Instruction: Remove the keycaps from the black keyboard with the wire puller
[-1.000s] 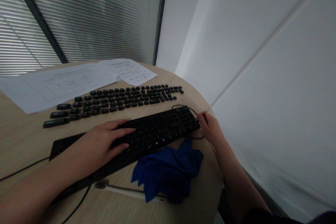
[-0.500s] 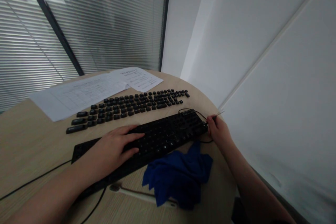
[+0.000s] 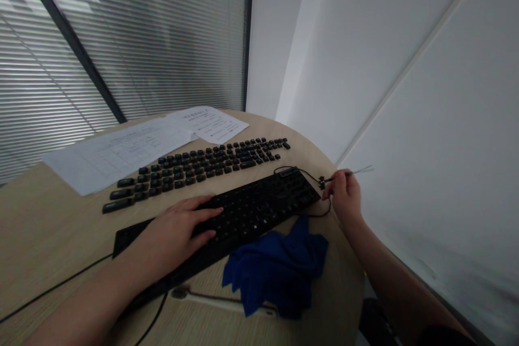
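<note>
A black keyboard (image 3: 279, 198) lies slanted on the table, many of its keys stripped of caps. My left hand (image 3: 178, 230) rests on it, fingers apart, across its left part. Just off the keyboard's right end, my right hand (image 3: 344, 194) is closed in a pinch on a wire keycap puller (image 3: 360, 170). Thin wires stick out to the right of the fingers. At the puller's other end is a small black piece (image 3: 322, 182) that looks like a keycap. Loose black keycaps (image 3: 203, 165) stand in rows behind the keyboard.
A crumpled blue cloth (image 3: 279, 270) lies in front of the keyboard, partly over a white-handled brush (image 3: 214, 301). Printed papers (image 3: 133, 148) lie at the back left. A black cable (image 3: 52, 286) runs off left. A white wall (image 3: 425, 162) stands close on the right.
My right hand has moved a little right, away from the keyboard's end, with the puller. The small black piece now shows at its tip. My left hand stays on the keyboard.
</note>
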A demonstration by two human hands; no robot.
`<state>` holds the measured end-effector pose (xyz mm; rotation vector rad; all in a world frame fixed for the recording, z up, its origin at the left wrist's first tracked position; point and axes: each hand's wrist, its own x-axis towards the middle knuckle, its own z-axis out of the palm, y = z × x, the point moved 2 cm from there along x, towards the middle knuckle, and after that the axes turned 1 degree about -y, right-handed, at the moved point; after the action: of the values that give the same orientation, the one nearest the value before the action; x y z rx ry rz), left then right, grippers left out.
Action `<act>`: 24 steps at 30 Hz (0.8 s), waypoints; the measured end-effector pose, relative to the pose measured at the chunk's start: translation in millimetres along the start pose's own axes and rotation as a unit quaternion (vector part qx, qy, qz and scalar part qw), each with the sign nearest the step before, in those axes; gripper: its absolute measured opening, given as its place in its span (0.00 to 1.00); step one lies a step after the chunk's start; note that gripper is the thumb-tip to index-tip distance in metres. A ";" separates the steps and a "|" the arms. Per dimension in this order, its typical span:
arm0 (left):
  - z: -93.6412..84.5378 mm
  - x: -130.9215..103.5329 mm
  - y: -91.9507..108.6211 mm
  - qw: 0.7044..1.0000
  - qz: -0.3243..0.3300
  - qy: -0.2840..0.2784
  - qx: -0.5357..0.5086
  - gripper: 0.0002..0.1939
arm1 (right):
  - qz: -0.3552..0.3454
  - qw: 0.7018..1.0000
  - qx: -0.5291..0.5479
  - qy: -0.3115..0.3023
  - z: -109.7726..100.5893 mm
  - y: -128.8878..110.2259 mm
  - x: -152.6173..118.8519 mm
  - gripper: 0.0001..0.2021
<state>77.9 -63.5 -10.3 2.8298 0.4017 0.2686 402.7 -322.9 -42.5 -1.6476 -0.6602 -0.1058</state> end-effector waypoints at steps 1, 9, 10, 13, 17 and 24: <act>0.3 -0.1 -0.3 1.000 0.001 0.001 -0.002 0.22 | 0.005 1.000 0.018 0.002 0.2 -1.3 0.6 0.21; -3.4 -3.0 3.4 1.000 -0.006 -0.007 -0.015 0.22 | 0.052 0.979 0.176 -0.084 9.7 -24.5 -0.3 0.14; -4.7 -2.9 5.6 1.000 -0.010 -0.012 -0.017 0.22 | 0.048 0.976 0.183 -0.104 12.7 -31.3 -1.4 0.12; -12.0 -1.9 15.8 0.999 -0.022 0.008 -0.039 0.23 | 0.031 0.963 0.206 -0.169 24.3 -55.2 -5.0 0.08; -27.8 -2.2 37.7 0.990 -0.026 0.065 -0.122 0.17 | -0.096 0.944 0.159 -0.272 45.5 -95.0 -9.9 0.07; -39.2 -8.3 59.4 0.945 -0.103 0.124 -0.284 0.13 | -0.493 0.807 -0.019 -0.326 94.1 -141.7 -41.1 0.10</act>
<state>76.1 -111.6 42.8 2.1766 0.5618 0.5936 273.7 -244.1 45.6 -1.1887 -2.0230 -0.3041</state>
